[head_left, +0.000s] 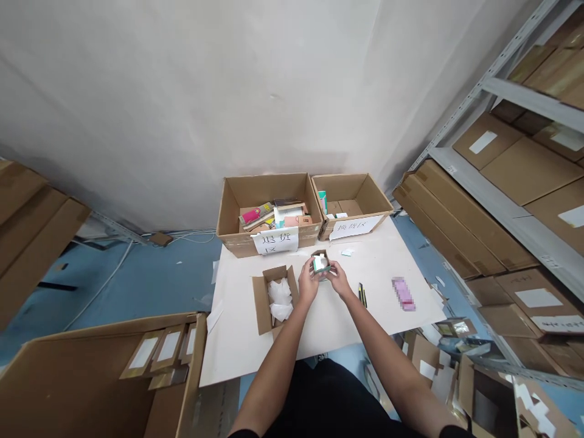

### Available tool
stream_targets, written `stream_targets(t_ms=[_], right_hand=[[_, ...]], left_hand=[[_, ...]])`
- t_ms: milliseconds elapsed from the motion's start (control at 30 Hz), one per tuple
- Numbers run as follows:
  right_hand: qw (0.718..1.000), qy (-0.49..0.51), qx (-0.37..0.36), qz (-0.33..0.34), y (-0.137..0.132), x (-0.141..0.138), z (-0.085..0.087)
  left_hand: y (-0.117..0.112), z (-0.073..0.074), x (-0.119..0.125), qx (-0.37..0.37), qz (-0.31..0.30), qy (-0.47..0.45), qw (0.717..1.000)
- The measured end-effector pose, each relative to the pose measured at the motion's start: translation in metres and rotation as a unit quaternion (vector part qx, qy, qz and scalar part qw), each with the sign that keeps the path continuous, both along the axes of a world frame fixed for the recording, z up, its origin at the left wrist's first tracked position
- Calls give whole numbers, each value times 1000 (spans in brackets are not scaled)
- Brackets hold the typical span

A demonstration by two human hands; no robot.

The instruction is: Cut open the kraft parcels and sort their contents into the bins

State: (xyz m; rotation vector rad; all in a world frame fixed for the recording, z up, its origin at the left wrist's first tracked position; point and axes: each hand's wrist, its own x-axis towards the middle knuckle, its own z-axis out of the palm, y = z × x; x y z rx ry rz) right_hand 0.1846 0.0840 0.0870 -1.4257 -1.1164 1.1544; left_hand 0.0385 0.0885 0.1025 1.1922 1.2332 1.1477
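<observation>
Between my two hands is a small open box (pixel 321 264), white and green at the front with a brown inside. My left hand (pixel 308 283) grips its left side, and my right hand (pixel 337 280) has its fingers closed on the right side. Something white shows inside, too small to name. Left of my hands stands an open cardboard carton (pixel 258 304) with white plastic wrapping (pixel 280 298) in it. A black and yellow box cutter (pixel 362 295) lies on the white table (pixel 328 328), right of my right forearm.
Two larger open cardboard boxes with paper signs stand at the table's back: one full of small packages (pixel 269 249), one holding a few (pixel 356 228). A blurred pink object (pixel 403 294) lies at right. Shelves of cartons (pixel 524 164) rise at right; a big box (pixel 194 365) stands front left.
</observation>
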Motion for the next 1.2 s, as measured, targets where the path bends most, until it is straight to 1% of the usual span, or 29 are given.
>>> stream_targets(t_ms=[133,200,300,400,467,533,633,767,833,900,933,1000,1100,1167,1200], right_hand=[[999,0,49,1,39,-7,44],[997,12,74,3,55,-7,64],[995,18,103,3,76,-2,88],[991,15,130,4,95,10,104],[988,12,152,6,110,25,111],[985,8,170,4,126,46,116],[983,6,186,-4,157,84,120],[978,33,206,-4,207,139,122],[975,54,213,-5,231,164,120],[975,67,211,-8,251,185,113],[977,71,201,-6,259,194,109],[984,76,159,4,269,210,96],[995,77,60,39,273,226,74],[996,69,9,64,272,232,62],[996,63,-5,70,271,235,58]], left_hand=[[35,47,-13,60,5,-20,998],[51,67,-16,91,-4,-22,996],[73,91,-15,139,-12,-5,990],[94,108,-3,175,-10,16,984],[109,116,12,187,-8,26,982],[126,122,33,194,-8,29,980],[157,130,72,210,-11,28,977],[205,139,129,235,-15,42,971],[227,138,155,236,-21,37,971],[246,129,178,225,-23,32,974],[253,121,188,216,-28,30,976],[263,101,202,190,-48,26,980],[267,68,214,127,-87,38,987],[266,52,217,82,-97,67,990],[265,48,218,66,-98,79,990]])
